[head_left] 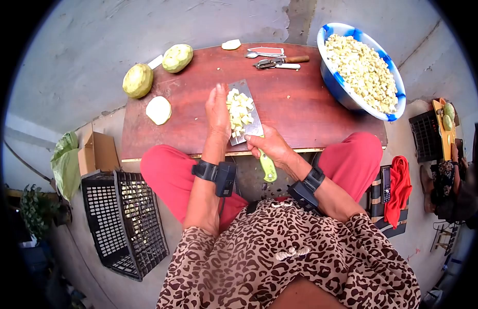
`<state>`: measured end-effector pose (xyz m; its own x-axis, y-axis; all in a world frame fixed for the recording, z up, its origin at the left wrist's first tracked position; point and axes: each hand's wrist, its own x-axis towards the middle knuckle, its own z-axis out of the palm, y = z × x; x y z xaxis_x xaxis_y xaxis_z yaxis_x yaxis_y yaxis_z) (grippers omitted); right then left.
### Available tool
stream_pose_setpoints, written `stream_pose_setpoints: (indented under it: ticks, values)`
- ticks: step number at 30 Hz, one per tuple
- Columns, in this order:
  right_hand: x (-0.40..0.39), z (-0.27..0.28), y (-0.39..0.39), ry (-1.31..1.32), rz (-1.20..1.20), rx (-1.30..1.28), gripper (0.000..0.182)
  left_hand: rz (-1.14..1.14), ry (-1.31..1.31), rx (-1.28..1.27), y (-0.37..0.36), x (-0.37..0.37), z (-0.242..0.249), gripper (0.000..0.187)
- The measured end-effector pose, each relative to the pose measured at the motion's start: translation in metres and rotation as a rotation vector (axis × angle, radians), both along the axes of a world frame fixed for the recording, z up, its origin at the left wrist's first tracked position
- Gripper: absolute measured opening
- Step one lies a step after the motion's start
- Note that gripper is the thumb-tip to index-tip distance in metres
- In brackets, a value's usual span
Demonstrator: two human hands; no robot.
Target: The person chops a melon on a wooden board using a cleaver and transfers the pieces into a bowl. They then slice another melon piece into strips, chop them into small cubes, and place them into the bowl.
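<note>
My right hand (275, 146) grips the green handle of a cleaver (256, 126) whose wide blade reaches over the red-brown table. Diced pale cubes (240, 110), cut from a vegetable or fruit, are heaped on the blade. My left hand (217, 110) stands edge-down along the left side of the cubes, fingers stretched out and palm towards them. To the left lies a pale cut half (159, 110). Two whole peeled pieces (138, 81) of the same kind sit at the table's back left edge.
A blue and white basin (396, 103) full of pale cubes stands at the table's right. Peelers and a spoon (253, 54) lie at the back near a pale slice (231, 45). A black crate (141, 226) is on the floor at left. Another person sits far right.
</note>
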<state>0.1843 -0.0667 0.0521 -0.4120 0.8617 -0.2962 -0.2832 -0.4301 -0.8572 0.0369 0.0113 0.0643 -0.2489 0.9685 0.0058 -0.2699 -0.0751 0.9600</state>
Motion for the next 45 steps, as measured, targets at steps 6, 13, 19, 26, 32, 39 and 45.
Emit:
stream_pose_setpoints:
  ticks: [6, 13, 19, 26, 32, 39, 45]
  values:
    - [0.0, 0.002, -0.002, 0.01, 0.002, -0.011, 0.015, -0.053, -0.003, 0.017, -0.003, -0.005, 0.006, 0.057]
    - [0.004, 0.003, -0.002, 0.103, 0.023, -0.049, 0.017, -0.002, -0.212, 0.066, 0.005, -0.011, 0.007, 0.061]
    - [0.006, 0.006, -0.004, 0.125, 0.064, -0.057, 0.015, 0.009, -0.51, 0.082, 0.007, -0.028, 0.002, 0.059]
    - [0.007, 0.009, -0.006, 0.161, 0.08, -0.093, 0.015, 0.02, -0.467, 0.138, 0.002, -0.028, 0.005, 0.043]
    - [0.012, 0.014, -0.006, 0.228, 0.075, -0.141, 0.015, 0.06, -0.583, 0.218, 0.005, -0.032, -0.004, 0.04]
    - [0.011, 0.008, -0.006, 0.229, 0.067, -0.14, 0.018, 0.074, -0.745, 0.17, 0.006, -0.03, -0.013, 0.039]
    - [0.008, 0.013, -0.007, 0.098, 0.053, -0.073, 0.014, 0.001, -0.127, 0.23, -0.007, -0.014, 0.001, 0.039]
